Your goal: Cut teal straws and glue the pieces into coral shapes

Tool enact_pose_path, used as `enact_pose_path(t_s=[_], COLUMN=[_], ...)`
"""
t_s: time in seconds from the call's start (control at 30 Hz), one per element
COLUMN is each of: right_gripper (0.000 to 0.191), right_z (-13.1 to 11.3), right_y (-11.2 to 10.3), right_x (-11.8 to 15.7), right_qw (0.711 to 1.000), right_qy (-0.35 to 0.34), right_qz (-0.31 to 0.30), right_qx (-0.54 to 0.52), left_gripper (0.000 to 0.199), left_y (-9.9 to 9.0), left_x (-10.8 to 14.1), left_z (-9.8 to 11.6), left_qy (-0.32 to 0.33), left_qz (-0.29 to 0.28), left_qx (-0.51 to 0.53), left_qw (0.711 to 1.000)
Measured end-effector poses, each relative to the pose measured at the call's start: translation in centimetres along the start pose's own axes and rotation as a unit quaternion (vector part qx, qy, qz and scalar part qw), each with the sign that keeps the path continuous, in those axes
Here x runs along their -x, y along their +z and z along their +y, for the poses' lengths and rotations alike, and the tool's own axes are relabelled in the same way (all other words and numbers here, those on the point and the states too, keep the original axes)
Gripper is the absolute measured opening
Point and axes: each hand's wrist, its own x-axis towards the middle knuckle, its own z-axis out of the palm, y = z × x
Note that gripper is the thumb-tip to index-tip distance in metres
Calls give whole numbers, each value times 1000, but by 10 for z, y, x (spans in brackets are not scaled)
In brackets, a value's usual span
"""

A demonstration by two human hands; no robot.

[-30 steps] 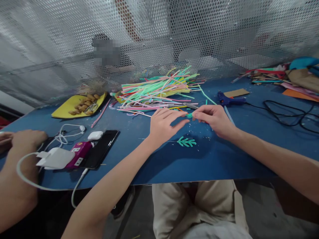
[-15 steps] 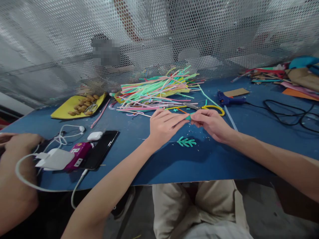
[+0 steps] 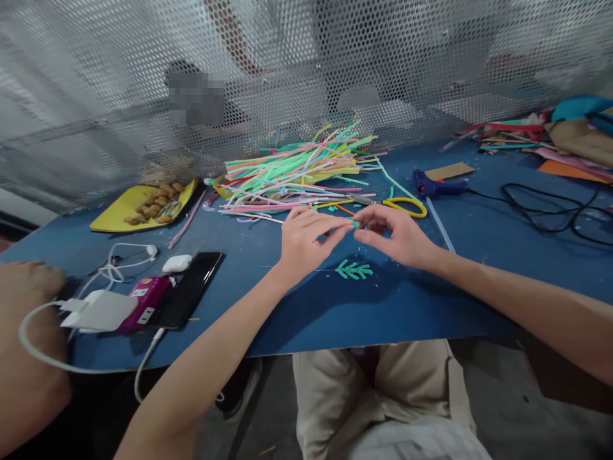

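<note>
Compared with half a second earlier, the fingers of the right hand (image 3: pixel 397 233) have parted slightly around the small green piece (image 3: pixel 355 224); the cut-out leaf (image 3: pixel 354 270) has kept its place. The left hand (image 3: pixel 309 239) pinches the green piece between thumb and fingertips, above the blue table (image 3: pixel 412 313). The right thumb and forefinger stand just beside it; I cannot tell whether they press on it.

The leaf lies flat below the hands, between them and the table's front edge. A wide strip of blue surface separates the leaf from that edge and continues to the right, under the right forearm. Beyond the hands, room is tight: the pile of pipe cleaners (image 3: pixel 297 166) reaches back to the mesh panel (image 3: pixel 287 76), and the scissors (image 3: pixel 389 203) lie directly behind the right hand. Farther right are a pale stick (image 3: pixel 439 223) and a blue glue gun (image 3: pixel 438 186).

To the left, past the left forearm, the phone (image 3: pixel 191 291) and white charger (image 3: pixel 103 310) occupy the table near its front edge. Another person's arm (image 3: pixel 29 345) borders the far left. Both forearms cross the front edge, well apart.
</note>
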Motion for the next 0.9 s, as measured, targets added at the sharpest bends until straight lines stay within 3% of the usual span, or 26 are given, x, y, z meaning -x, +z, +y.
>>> enact_pose_path(t_s=[0.13,0.23,0.37,0.43,0.5,0.67,0.73,0.9], right_gripper=[26,25,25,26,26,24,24,17], right_z=[1,2,0,1,4,18,23,28], right_y=[-8,-14,-20,-26,-35,-59,-64,-64], right_x=[2,1,-3,-5,-8,-16,-19,-22], right_qw=[983,977,967,957,944,920,914,911], right_qy=[-101,-102,-96,-105,-125,-130,-108,-50], right_qz=[12,13,-28,-67,-131,-255,-272,-294], right_qx=[156,187,236,264,276,269,280,285], left_gripper=[14,16,22,23,25,25,26,25], left_y=[3,5,8,7,5,-6,-10,-13], left_x=[1,2,3,3,3,0,-2,-4], left_z=[1,5,5,1,-5,-17,-19,-22], left_qy=[-24,-46,-80,-72,-54,-19,-20,-46], left_qz=[-16,-37,-79,-125,-208,-418,-455,-483], left_qx=[45,66,81,82,75,55,70,138], left_qw=[999,996,990,986,974,907,887,863])
